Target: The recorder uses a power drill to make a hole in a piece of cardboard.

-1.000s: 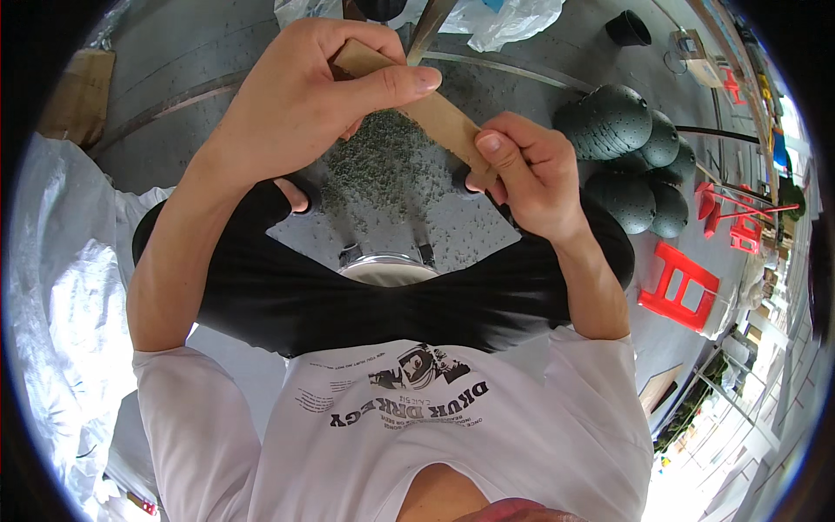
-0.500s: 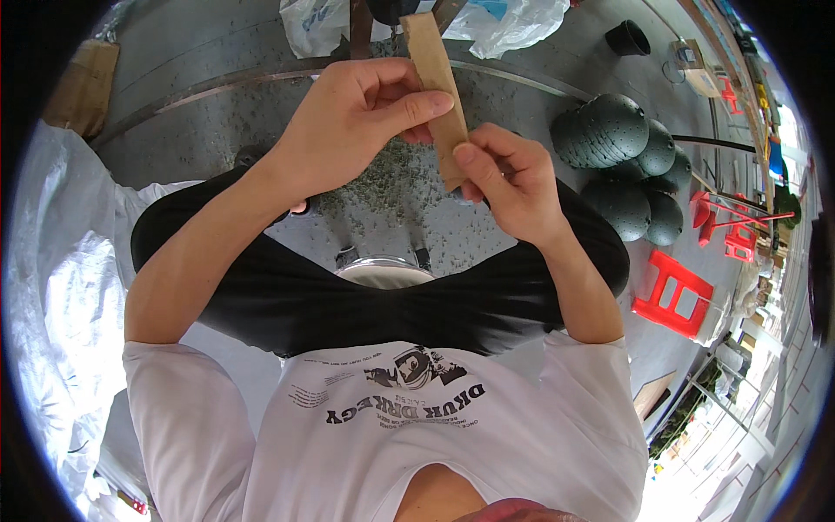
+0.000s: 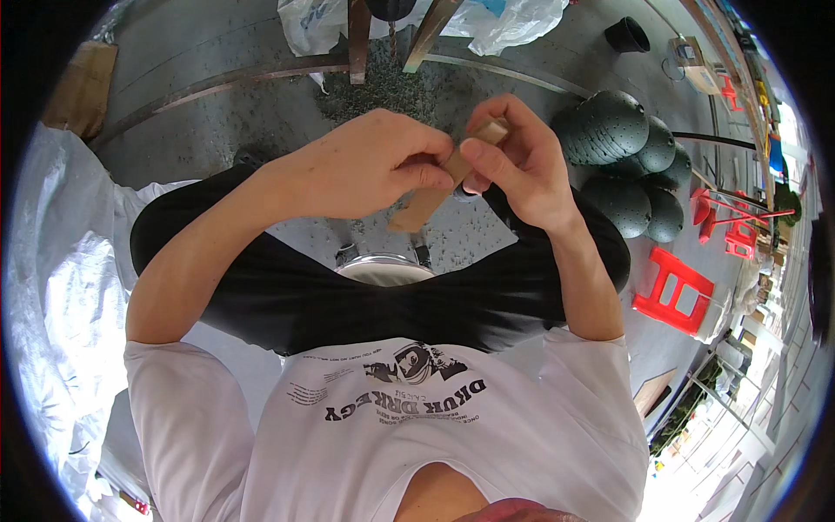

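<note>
A tan strip that looks like cardboard (image 3: 419, 211) is held in front of me, above my knees. It slants from lower left to upper right. My left hand (image 3: 370, 165) pinches it near the middle between thumb and fingers. Around its upper end my right hand (image 3: 526, 170) is closed, the thumb lying across it. Part of the strip is hidden behind my fingers. Beyond the hands, a spiral metal bit (image 3: 393, 39) hangs below a dark housing (image 3: 391, 7), between two wooden legs (image 3: 357, 43).
Dark green shavings (image 3: 365, 100) litter the floor. To the right are dark green perforated domes (image 3: 600, 130), a red stool (image 3: 674, 291) and a black bucket (image 3: 628, 36). Plastic sheeting (image 3: 65, 287) hangs at left, near a cardboard box (image 3: 83, 87).
The strip has come nearer to me and turned from almost upright to a slant. My left hand has moved down; my right hand now grips the upper end instead of the lower part.
</note>
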{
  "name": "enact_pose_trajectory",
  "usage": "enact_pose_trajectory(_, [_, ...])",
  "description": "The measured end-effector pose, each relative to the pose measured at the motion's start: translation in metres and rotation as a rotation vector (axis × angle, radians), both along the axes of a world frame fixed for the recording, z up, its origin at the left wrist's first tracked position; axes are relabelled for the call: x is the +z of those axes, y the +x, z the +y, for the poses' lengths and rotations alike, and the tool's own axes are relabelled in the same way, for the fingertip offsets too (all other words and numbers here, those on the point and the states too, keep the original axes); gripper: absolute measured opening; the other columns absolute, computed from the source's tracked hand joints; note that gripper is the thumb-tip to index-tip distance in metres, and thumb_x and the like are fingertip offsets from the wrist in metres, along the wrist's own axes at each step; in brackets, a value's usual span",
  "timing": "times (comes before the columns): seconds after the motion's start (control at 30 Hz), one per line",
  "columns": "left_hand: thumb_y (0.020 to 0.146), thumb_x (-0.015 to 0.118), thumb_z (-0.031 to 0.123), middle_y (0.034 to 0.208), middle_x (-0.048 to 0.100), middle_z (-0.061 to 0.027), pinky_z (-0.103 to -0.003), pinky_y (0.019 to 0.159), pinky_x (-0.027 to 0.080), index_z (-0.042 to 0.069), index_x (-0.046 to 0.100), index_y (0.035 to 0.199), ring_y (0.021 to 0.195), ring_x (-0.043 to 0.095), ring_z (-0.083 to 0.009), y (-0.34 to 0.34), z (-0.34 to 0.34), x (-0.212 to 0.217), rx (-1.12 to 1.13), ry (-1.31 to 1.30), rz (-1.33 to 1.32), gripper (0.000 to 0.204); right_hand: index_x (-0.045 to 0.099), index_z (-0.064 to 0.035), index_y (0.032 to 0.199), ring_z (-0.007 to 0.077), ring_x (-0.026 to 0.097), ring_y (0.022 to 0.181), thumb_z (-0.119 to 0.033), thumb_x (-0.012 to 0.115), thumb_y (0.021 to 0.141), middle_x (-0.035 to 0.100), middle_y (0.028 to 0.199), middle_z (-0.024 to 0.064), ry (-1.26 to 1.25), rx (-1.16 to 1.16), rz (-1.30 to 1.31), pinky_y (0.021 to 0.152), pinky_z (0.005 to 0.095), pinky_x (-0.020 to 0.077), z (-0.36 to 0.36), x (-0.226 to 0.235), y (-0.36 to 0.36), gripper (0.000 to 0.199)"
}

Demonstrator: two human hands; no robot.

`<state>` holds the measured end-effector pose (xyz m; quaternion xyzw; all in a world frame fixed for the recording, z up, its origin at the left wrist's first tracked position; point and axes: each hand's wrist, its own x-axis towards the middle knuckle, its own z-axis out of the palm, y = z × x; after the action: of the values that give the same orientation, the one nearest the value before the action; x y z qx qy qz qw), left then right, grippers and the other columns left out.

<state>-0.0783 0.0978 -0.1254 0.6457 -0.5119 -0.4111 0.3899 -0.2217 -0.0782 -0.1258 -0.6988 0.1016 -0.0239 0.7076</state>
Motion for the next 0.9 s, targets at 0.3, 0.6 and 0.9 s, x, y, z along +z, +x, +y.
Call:
enact_pose_trajectory(0.3, [0.101, 0.06, 0.024, 0.086, 0.071, -0.0054, -0.027, 0.068, 0.054, 0.002, 0.066, 0.107, 0.074, 0.063, -0.012, 0.013, 0.002, 0.014, 0.104, 0.083, 0.129, 0.024, 0.058, -0.0009, 0.097, 0.0103, 0.067, 0.072, -0.008, 0.067, 0.096, 0.07, 0.084, 0.0087, -0.015, -0.199, -0.163, 0.049, 0.0207, 0.0482, -0.017, -0.005, -0.001, 0.011])
enact_pose_trajectory(0.6, [0.096, 0.07, 0.02, 0.078, 0.071, -0.0058, -0.024, 0.064, 0.054, -0.002, 0.073, 0.108, 0.068, 0.065, -0.0091, 0.023, 0.002, 0.009, 0.207, -0.001, 0.287, 0.025, 0.063, 0.001, 0.103, 0.0105, 0.07, 0.074, -0.009, 0.07, 0.094, 0.074, 0.086, 0.0109, -0.029, 0.021, 0.0, 0.047, 0.0206, 0.0476, -0.028, 0.009, -0.008, 0.015])
enact_pose_trajectory(0.9, [0.094, 0.071, 0.017, 0.077, 0.071, -0.0062, -0.023, 0.061, 0.053, 0.001, 0.073, 0.115, 0.066, 0.065, -0.0098, 0.019, -0.001, 0.008, 0.26, -0.145, 0.326, 0.026, 0.07, 0.0024, 0.116, 0.013, 0.071, 0.069, -0.015, 0.07, 0.095, 0.074, 0.082, 0.0102, -0.029, -0.05, -0.008, 0.046, 0.0199, 0.0439, -0.021, 0.008, -0.009, 0.027])
